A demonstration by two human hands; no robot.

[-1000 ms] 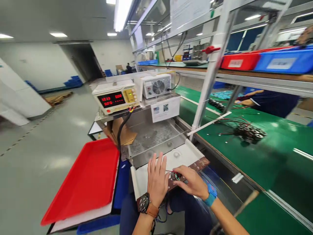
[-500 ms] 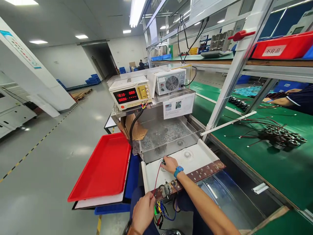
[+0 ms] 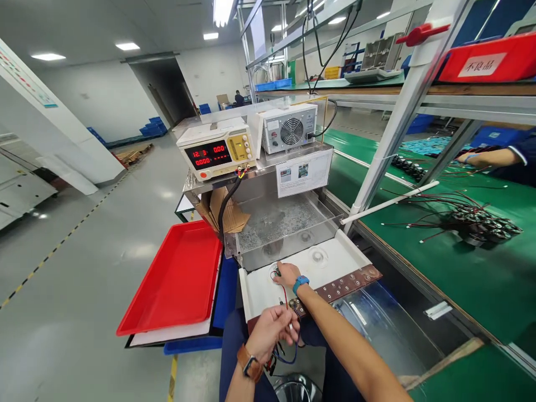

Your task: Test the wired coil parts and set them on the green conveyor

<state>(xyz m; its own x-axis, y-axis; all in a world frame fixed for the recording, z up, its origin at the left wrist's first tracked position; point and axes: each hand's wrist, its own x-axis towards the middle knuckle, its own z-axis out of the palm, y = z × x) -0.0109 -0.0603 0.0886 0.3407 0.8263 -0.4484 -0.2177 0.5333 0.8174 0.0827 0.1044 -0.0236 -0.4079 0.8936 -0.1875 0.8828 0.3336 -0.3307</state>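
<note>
My right hand [image 3: 288,274] is closed on a small dark motor-like part [image 3: 276,272] with a lead, held over the white tray [image 3: 341,254]. From that part a red wire [image 3: 285,296] runs down to my left hand [image 3: 272,332]. There my fingers pinch the wire's end, where a small white plug [image 3: 290,325] shows. Below them is the brown terminal strip [image 3: 349,283], with metal studs along the tray's near edge. My left hand hides the strip's left part.
A power supply [image 3: 215,151] with red digits stands on a metal shelf beside a grey fan-fronted unit [image 3: 291,128]. At left lies a red tray [image 3: 180,273]. Several similar wired parts [image 3: 481,223] are heaped on the green bench [image 3: 422,262]. Another person's arm [image 3: 494,157] reaches in at far right.
First both hands were at the strip, the right holding the part. The right then carried it to the tray's back left; the left took the wire and has since moved up and right.
</note>
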